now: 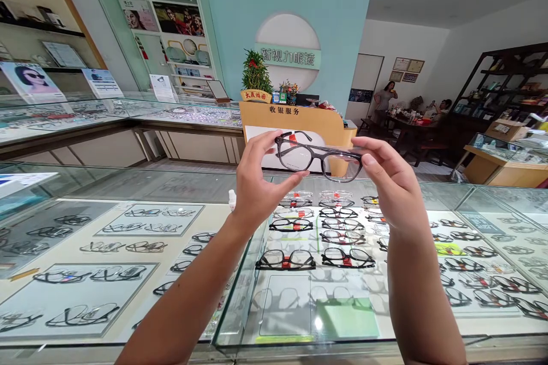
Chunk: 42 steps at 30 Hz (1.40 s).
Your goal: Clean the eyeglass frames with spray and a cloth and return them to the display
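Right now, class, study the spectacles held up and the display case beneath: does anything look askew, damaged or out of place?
Nothing stands out. The left hand and right hand hold the dark spectacles, unbroken, above the glass case; the frames inside lie in tidy rows.

Glasses [319,155] rt end behind rt hand [391,188].

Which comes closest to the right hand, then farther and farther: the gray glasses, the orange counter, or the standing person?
1. The gray glasses: pinched in the right hand itself.
2. The orange counter: behind the glasses, in the middle of the shop.
3. The standing person: far back, by the rear wall.
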Tool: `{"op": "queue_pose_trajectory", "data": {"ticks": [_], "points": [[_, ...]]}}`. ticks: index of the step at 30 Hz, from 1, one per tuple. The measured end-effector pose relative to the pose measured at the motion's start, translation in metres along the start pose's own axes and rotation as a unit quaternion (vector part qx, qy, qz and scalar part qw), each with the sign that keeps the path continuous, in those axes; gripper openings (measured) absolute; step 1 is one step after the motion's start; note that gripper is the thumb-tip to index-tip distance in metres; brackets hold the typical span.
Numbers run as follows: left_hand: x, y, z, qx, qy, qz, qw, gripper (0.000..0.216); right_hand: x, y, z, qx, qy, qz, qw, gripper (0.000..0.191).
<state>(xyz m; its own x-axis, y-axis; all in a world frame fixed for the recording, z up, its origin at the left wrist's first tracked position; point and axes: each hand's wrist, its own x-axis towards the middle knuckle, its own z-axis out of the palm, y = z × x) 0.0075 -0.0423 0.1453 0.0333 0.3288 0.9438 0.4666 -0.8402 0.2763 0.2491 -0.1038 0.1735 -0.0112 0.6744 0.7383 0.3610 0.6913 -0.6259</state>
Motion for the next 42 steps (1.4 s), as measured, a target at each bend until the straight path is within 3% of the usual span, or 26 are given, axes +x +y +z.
{"op": "queue_pose_trajectory", "data": {"ticks": [6,9,16,24,31,42], "points": [[0.002,-0.003,-0.003,0.029,-0.027,0.006,0.999,0.071,0.002,0.003,-0.004,0.000,-0.020,0.008,1.000,0.032],[0.002,-0.001,-0.004,0.059,-0.057,0.029,0.996,0.071,0.002,0.002,-0.002,-0.050,-0.019,-0.012,0.999,0.028],[0.001,0.010,-0.004,0.069,-0.119,0.080,0.987,0.070,0.001,0.003,0.007,-0.160,-0.102,-0.028,0.981,0.011],[0.002,0.012,-0.006,0.042,-0.144,0.082,0.985,0.069,0.003,0.010,0.005,-0.123,-0.148,-0.007,0.981,0.013],[0.000,0.010,-0.005,-0.001,-0.157,0.042,0.987,0.071,0.005,0.013,0.004,-0.098,-0.166,-0.005,0.981,0.013],[-0.009,0.001,0.005,-0.182,-0.180,-0.067,0.964,0.074,0.008,0.016,0.012,0.015,-0.199,0.067,0.978,0.022]]}}
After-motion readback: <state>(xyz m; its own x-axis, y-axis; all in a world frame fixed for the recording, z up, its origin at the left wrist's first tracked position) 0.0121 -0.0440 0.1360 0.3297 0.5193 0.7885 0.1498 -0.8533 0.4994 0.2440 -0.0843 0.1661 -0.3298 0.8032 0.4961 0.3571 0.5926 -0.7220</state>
